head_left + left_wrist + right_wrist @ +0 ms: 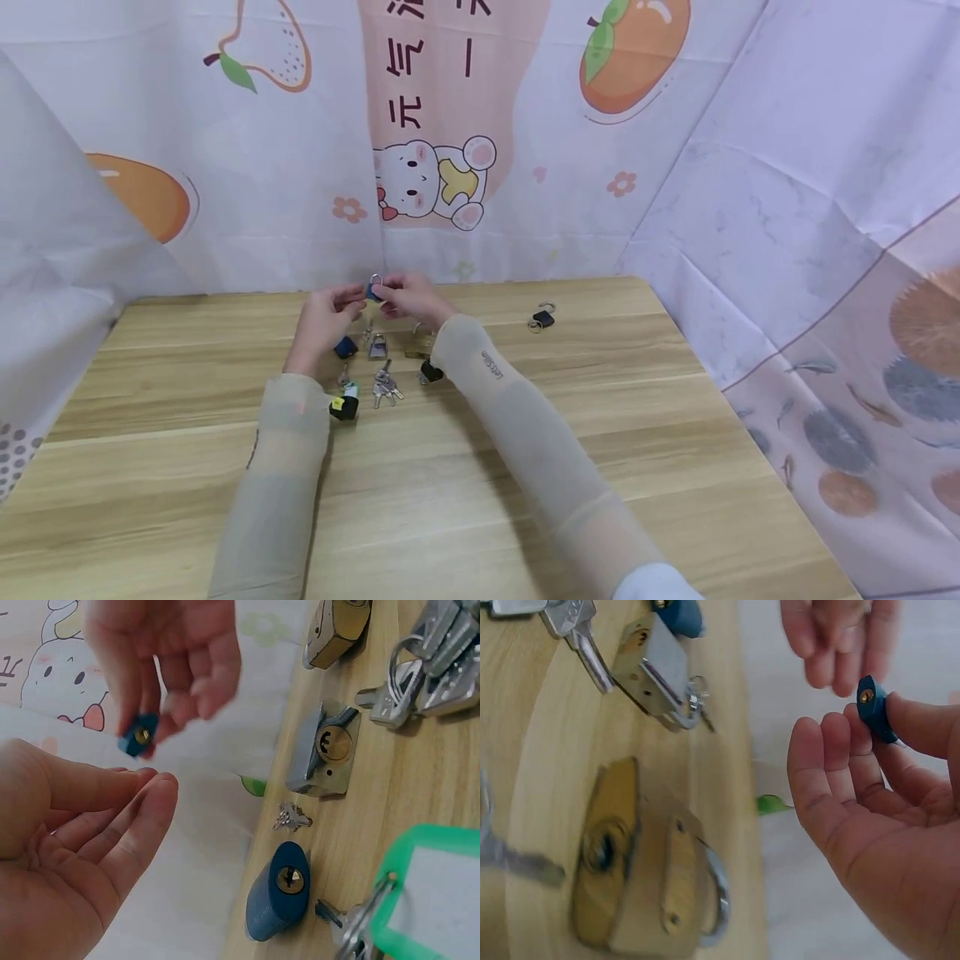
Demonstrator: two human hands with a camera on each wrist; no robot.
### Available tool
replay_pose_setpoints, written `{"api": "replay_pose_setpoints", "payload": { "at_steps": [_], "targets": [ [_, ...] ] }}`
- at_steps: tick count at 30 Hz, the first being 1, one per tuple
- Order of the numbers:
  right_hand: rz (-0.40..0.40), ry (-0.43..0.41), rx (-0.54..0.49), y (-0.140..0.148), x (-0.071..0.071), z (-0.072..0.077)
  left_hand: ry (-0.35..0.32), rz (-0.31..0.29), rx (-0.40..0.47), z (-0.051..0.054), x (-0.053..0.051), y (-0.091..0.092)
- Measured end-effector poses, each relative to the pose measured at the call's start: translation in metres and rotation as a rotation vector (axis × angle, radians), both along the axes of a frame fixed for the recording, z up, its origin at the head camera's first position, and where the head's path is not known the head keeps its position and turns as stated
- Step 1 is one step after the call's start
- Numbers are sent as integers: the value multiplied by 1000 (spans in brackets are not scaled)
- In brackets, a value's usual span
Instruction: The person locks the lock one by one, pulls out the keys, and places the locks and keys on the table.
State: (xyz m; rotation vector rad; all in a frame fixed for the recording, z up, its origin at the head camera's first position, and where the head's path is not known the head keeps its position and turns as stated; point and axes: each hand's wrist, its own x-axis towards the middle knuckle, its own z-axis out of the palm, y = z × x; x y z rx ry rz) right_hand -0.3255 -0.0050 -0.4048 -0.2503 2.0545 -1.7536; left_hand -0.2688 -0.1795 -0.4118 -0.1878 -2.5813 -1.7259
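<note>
My right hand (pixel 414 298) pinches a small blue padlock (pixel 871 712) between thumb and fingers, its silver shackle pointing up in the head view. Just left of it, my left hand (pixel 82 840) has its fingers extended and its thumb near the fingertips, with nothing visible in its grasp. Below the hands on the table lie another blue padlock (pixel 277 892), a silver padlock (pixel 322 754) and a brass padlock (pixel 641 877). Small keys (pixel 291 817) lie behind the silver padlock. My right forearm partly covers the brass padlock in the head view.
A bunch of keys (pixel 386 387) lies in front of the silver padlock. By my left forearm are a black padlock with a yellow mark (pixel 345 407) and a green-edged key tag (pixel 401 851). Another black padlock (pixel 431 371) touches my right sleeve's outline. An unlocked black padlock (pixel 543 318) lies further right.
</note>
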Motion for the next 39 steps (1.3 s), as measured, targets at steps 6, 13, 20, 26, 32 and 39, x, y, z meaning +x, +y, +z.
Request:
{"api": "replay_pose_setpoints", "payload": {
  "at_steps": [6, 13, 20, 26, 32, 39],
  "targets": [
    [34, 14, 83, -11, -6, -10, -1, -25, -83, -5, -2, 0],
    [25, 124, 302, -19, -11, -21, -100, -61, -117, -14, -5, -1],
    [10, 150, 431, -26, -14, -26, -135, -98, -194, -20, -7, 0],
    [-44, 126, 494, -29, -17, -29, -155, -138, -219, -21, -7, 1],
    [-108, 160, 566, -35, -7, -22, -223, -122, -202, -19, -8, 2],
    [-107, 171, 664, -37, -7, -22, -235, -99, -198, -19, -6, 4]
  ]
}}
